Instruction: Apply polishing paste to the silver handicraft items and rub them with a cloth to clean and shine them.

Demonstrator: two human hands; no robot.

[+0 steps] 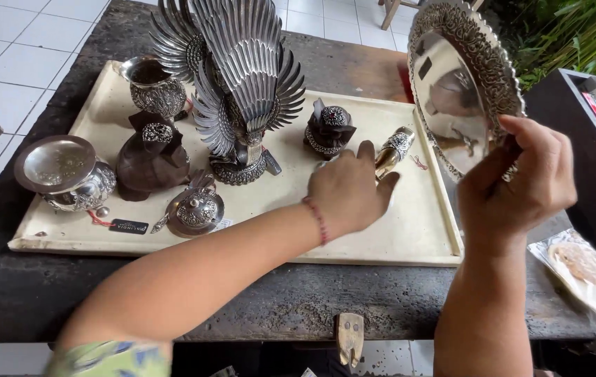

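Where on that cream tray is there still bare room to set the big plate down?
Bare patch: the cream tray's front right, under the left hand. Crowded: the left and back, around the winged bird figure. The right hand holds the plate.

A single head-worn camera looks steeply down and forward from close above the dark, worn wooden surface, with the person's forearms reaching in from the bottom edge.

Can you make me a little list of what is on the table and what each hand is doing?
Left hand: reaching onto the cream tray, touching a small cylinder
Right hand: holding up a shiny silver plate with a patterned rim
Middle of tray: silver winged bird statue
Left side: silver bowl, goblet
Under tray: dark stone table
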